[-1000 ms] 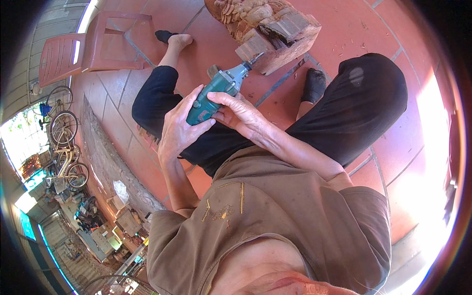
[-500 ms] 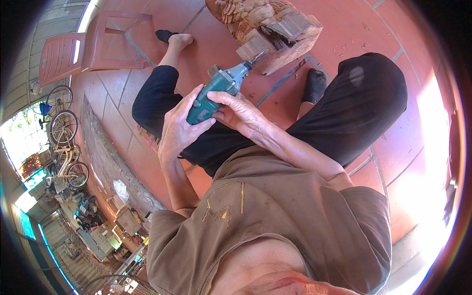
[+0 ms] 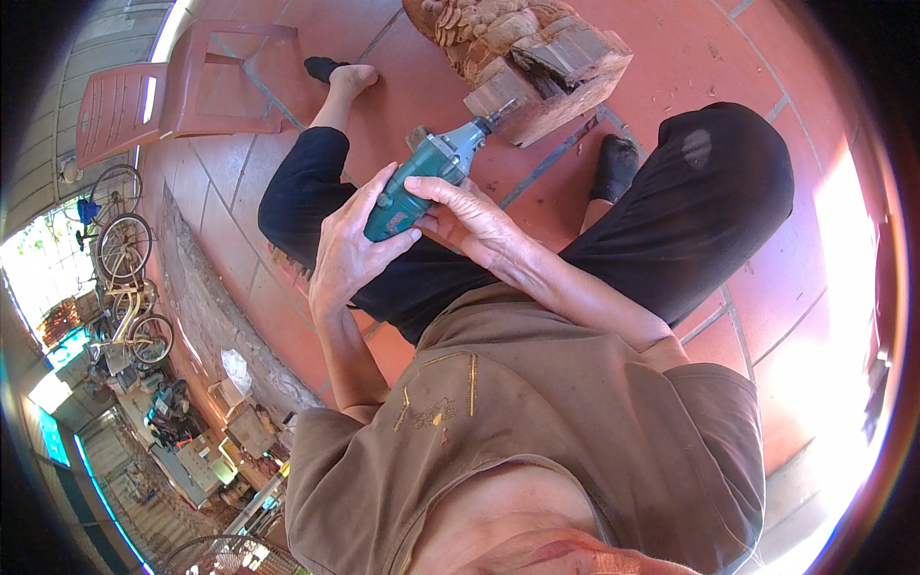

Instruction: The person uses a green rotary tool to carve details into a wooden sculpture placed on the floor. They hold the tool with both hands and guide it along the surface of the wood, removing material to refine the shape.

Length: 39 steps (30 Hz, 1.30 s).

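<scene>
Both hands, left hand [image 3: 347,251] and right hand [image 3: 467,218], hold the green grinder [image 3: 422,180] closed around its stiff, probably weighty body, best gripped mid-barrel, tip against the wood carving [image 3: 537,59] on the tiled floor [image 3: 690,48].

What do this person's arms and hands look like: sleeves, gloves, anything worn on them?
Both hands are bare: no gloves, and no rings or watch that I can see on the left hand or right hand. The forearms are uncovered; short brown sleeves of a shirt with a small gold embroidered mark end at the upper arms.
</scene>
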Motion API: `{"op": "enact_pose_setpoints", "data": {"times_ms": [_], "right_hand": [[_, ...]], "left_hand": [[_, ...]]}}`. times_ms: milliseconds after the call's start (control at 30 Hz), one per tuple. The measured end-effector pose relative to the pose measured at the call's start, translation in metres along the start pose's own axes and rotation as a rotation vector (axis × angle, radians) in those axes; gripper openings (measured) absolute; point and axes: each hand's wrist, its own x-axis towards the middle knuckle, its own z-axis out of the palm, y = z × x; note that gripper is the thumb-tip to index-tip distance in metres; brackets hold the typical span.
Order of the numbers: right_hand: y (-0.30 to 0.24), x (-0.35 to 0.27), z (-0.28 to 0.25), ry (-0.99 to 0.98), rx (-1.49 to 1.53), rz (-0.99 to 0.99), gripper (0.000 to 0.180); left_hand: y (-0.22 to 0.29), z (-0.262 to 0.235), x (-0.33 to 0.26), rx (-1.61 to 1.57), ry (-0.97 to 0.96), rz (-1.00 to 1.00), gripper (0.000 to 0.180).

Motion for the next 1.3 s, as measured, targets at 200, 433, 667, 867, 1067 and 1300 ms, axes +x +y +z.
{"op": "enact_pose_setpoints", "data": {"times_ms": [200, 433, 667, 867, 1067, 1300], "right_hand": [[-0.0009, 0.0007, 0.0007, 0.009, -0.008, 0.006, 0.038], [-0.0010, 0.0022, 0.0008, 0.005, -0.005, 0.016, 0.038], [0.0010, 0.0035, -0.0010, 0.011, -0.014, 0.016, 0.038], [0.0023, 0.0019, -0.0013, -0.005, -0.024, -0.003, 0.038], [0.0046, 0.0006, -0.0012, -0.006, -0.016, -0.020, 0.036], [0.0042, 0.0021, -0.0034, -0.028, -0.021, -0.005, 0.038]], "left_hand": [[-0.0006, 0.0000, 0.0001, 0.001, 0.002, -0.003, 0.075], [-0.0017, 0.0007, 0.0003, 0.004, 0.015, -0.006, 0.075], [-0.0037, 0.0022, -0.0005, -0.006, 0.024, 0.000, 0.075], [-0.0054, 0.0009, 0.0012, -0.058, 0.001, -0.008, 0.076], [-0.0047, -0.0014, 0.0020, -0.043, -0.019, -0.016, 0.076], [-0.0052, 0.0009, 0.0004, -0.053, 0.000, -0.014, 0.077]]}}
